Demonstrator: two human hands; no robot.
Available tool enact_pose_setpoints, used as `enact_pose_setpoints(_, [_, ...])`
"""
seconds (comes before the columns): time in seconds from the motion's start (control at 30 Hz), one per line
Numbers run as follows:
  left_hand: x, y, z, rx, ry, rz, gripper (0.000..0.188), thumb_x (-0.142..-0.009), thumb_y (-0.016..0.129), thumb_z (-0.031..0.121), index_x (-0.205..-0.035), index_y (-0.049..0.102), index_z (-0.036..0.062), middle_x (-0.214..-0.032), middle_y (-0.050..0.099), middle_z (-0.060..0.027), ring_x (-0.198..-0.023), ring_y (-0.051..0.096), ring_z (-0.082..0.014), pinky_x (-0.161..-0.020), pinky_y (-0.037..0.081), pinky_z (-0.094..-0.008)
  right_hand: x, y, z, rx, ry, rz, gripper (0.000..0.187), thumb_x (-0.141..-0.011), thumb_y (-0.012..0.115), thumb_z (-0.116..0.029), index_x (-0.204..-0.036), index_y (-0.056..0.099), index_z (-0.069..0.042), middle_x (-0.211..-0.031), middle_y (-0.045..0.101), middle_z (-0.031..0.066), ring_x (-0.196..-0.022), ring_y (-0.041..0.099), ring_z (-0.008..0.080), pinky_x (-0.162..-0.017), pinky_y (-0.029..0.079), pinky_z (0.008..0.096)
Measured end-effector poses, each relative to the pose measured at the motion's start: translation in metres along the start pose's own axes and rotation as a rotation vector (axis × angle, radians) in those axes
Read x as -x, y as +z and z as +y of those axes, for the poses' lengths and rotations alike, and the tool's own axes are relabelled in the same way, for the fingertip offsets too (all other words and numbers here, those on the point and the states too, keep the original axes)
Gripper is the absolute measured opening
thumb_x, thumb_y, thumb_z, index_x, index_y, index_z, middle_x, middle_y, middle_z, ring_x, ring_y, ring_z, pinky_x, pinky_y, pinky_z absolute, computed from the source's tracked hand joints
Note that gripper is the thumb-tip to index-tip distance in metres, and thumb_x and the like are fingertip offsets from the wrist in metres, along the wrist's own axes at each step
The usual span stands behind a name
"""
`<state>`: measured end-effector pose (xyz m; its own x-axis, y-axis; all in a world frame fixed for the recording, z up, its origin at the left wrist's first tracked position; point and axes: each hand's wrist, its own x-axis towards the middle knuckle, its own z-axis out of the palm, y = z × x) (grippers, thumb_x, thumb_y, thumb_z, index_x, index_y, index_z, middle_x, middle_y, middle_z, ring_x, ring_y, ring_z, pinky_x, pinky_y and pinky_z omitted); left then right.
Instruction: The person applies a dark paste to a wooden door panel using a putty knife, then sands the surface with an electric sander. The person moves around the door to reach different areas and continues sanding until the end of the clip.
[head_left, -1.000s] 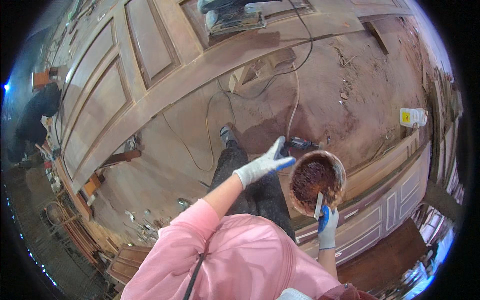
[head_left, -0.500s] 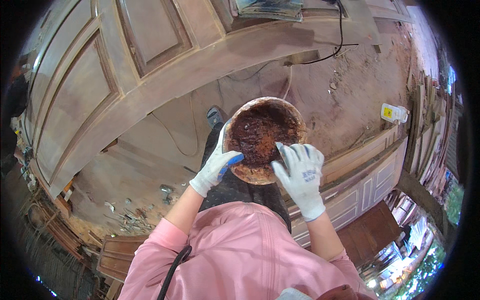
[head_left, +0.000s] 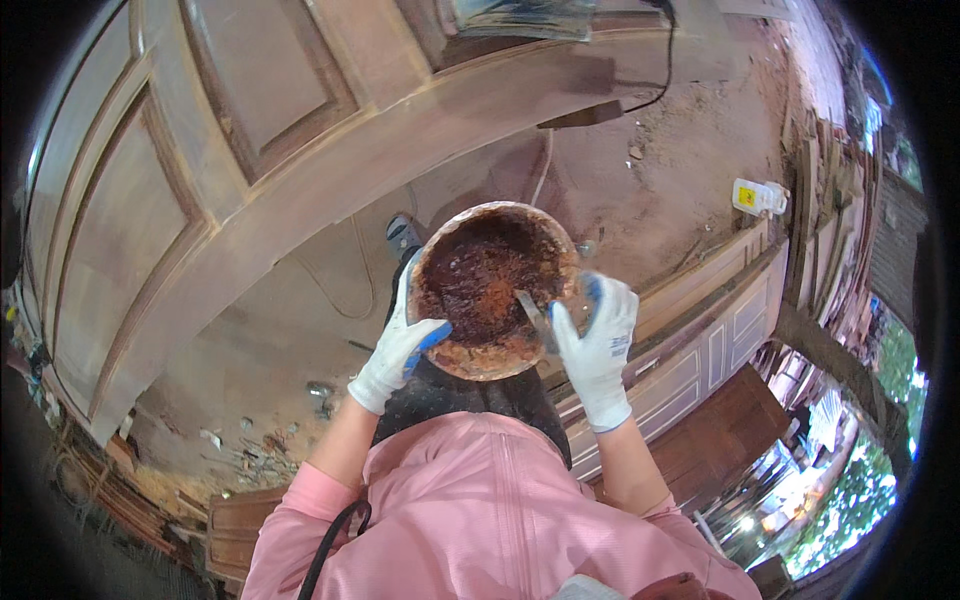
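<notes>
1. A round bowl point(head_left: 485, 364), crusted with reddish-brown residue along its rim, is held over the dark trousers point(head_left: 470, 402) and in front of the pink top point(head_left: 480, 500), its mouth facing up
2. By the left hand point(head_left: 393, 358), in a white glove with blue coating, the bowl is grasped at its left side; the thumb is laid over the rim, and the other fingers are mostly hidden by the wall
3. By the right hand point(head_left: 600, 345), gloved alike and raised at the bowl's right side, a scraper point(head_left: 532, 310) is grasped; how each finger is wrapped cannot be told, as the handle is largely covered
4. The scraper's blade is reached over the inside of the bowl, where dark reddish-brown paste point(head_left: 478, 268) is spread; whether the paste is touched cannot be told
5. Ahead and to the left of the bowl, a large panelled wooden door point(head_left: 395, 135) is seen
6. A slippered foot point(head_left: 402, 235) is seen just beyond the bowl's upper left edge
7. Well to the right of the bowl, past its far edge, a white container point(head_left: 757, 197) with a yellow label is seen
8. Nearer, to the bowl's right, a panelled piece with pale lines point(head_left: 705, 355) is seen
</notes>
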<state>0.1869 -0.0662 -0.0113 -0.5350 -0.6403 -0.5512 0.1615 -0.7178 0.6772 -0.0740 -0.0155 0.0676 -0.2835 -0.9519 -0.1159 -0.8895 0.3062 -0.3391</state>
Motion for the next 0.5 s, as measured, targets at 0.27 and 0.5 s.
enact_pose_setpoints(0.27, [-0.035, 0.028, 0.005, -0.178, -0.058, -0.167, 0.093, -0.099, 0.075, 0.027, -0.171, 0.020, 0.0059, -0.171, 0.034, -0.0128, -0.159, 0.029, -0.0238, -0.131, 0.022, -0.0376, 0.055, 0.017, 0.081, -1.061, 0.652, -0.367, 0.038, -0.106, 0.065, -0.022, -0.132, 0.065, 0.005, -0.109, 0.071, 0.0021, -0.095, 0.063, 0.0097, -0.080, 0.055, 0.0290])
enact_pose_setpoints(0.5, [-0.126, 0.107, 0.021, -1.136, 0.339, -0.038, 0.090, -0.101, 0.072, 0.037, -0.169, 0.025, 0.0000, -0.177, 0.022, -0.0228, -0.165, 0.018, -0.0340, -0.133, 0.018, -0.0431, 0.160, 0.079, 0.163, -1.537, 0.963, -0.014, 0.029, -0.103, 0.063, -0.012, -0.131, 0.068, -0.005, -0.107, 0.075, 0.0058, -0.074, 0.072, 0.0171, -0.054, 0.059, 0.0306])
